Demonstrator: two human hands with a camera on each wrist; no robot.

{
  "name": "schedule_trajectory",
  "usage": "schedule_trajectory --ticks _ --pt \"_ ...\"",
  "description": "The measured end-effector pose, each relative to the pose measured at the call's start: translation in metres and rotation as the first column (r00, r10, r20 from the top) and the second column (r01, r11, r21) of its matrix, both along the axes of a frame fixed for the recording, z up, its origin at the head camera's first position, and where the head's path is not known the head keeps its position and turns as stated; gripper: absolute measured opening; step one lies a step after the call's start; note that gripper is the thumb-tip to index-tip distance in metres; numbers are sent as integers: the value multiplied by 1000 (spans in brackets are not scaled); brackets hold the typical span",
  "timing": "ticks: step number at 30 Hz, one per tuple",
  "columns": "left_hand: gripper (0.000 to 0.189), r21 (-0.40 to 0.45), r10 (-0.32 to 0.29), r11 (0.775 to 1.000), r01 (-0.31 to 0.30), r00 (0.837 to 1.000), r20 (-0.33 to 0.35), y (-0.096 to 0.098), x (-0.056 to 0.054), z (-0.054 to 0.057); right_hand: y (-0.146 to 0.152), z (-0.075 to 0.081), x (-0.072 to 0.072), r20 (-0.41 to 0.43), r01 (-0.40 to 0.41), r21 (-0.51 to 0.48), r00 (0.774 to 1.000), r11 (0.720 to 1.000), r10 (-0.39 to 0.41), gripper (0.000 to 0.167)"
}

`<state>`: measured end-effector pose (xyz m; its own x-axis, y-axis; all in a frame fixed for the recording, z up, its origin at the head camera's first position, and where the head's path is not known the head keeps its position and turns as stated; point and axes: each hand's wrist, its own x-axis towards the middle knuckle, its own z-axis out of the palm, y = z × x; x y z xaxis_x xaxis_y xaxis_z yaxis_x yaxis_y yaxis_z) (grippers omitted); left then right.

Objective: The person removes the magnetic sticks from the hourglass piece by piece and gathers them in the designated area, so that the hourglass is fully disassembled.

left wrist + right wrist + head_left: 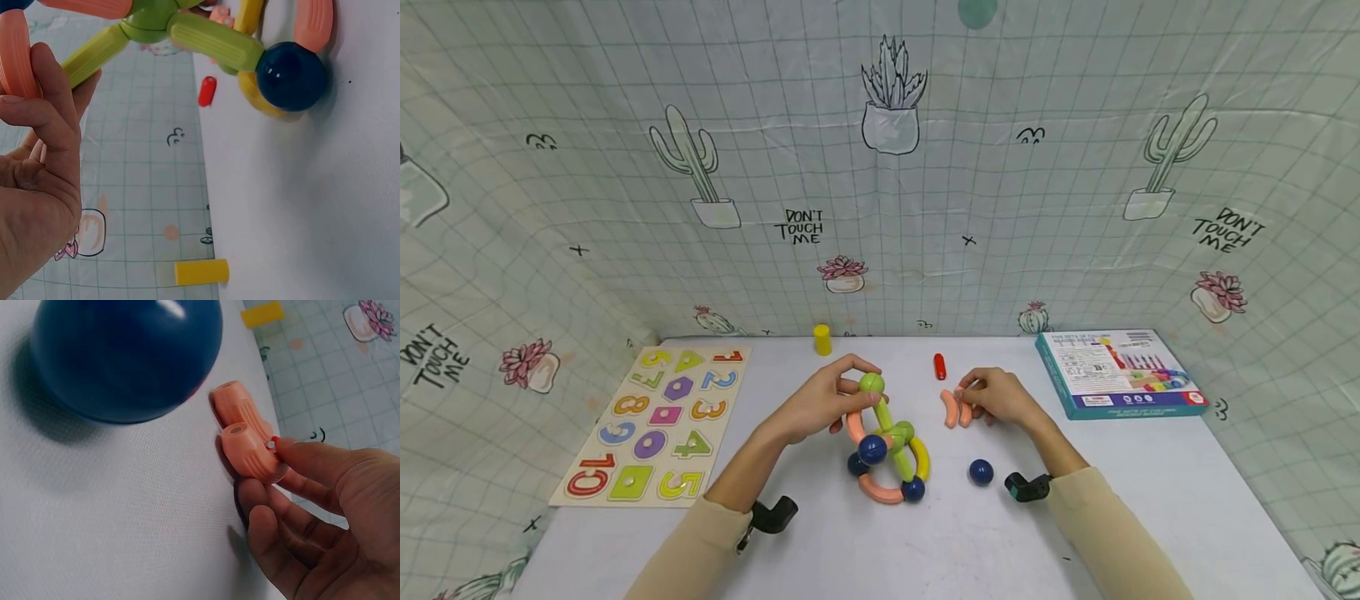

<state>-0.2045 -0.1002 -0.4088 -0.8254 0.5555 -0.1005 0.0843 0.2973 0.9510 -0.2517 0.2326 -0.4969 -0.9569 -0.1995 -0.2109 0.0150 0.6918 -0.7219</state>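
Observation:
My left hand (820, 402) grips the upper part of a magnetic stick-and-ball structure (902, 465), near its top green ball (872, 382). The structure joins green, yellow and salmon sticks with green and dark blue balls. In the left wrist view, fingers (53, 119) curl beside a salmon curved stick (17, 56). To the right, my right hand (1000, 395) pinches the far end of a salmon curved stick (249, 453) on the table. A second salmon curved stick (232, 403) lies right beside it. A loose dark blue ball (981, 472) sits nearer me.
A red stick (940, 367) lies beyond the right hand, and a yellow cylinder (822, 340) stands at the back edge. At left lies a number-and-shape puzzle board (651, 392). A toy box (1123, 375) occupies the back right. Patterned cloth (775, 167) rises behind the table.

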Motion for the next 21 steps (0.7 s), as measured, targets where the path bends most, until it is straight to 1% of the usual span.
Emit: schedule_trajectory --ticks 9,16,21 --pt "38 -6 7 1000 -7 1000 3 1 -3 -2 -1 2 1 17 1 5 1000 1000 -1 34" --pt "38 -11 16 1000 -15 1000 7 1 -2 -2 -2 3 3 39 6 -21 999 1000 -6 31" --pt "39 -9 19 1000 -19 1000 12 2 -1 -2 -2 2 4 33 4 -19 999 1000 -3 31"
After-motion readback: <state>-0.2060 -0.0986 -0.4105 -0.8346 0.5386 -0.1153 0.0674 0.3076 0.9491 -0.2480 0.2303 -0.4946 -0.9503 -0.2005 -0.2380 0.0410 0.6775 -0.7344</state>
